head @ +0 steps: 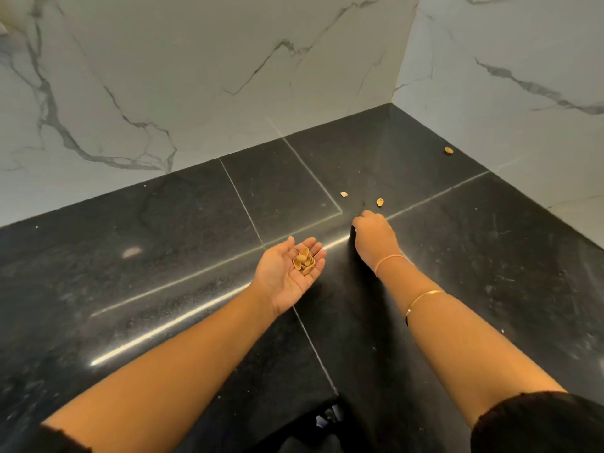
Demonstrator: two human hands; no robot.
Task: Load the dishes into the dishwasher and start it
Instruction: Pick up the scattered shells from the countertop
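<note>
Three loose shells (379, 201) lie on the black tabletop (163, 256): two just beyond the right grip (374, 238), one well apart by the marble wall (523, 93). The right grip rests knuckles-up, fingers curled down onto the tabletop; whether it pinches anything cannot be told. The left grip (287, 273), palm up and relaxed, cradles a shell pile (304, 260).

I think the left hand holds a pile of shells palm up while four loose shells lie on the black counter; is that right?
Not quite: the head view shows three loose shells on the black counter, not four: two just beyond the right hand, one near the wall. The left hand does hold a pile of shells palm up.
</note>
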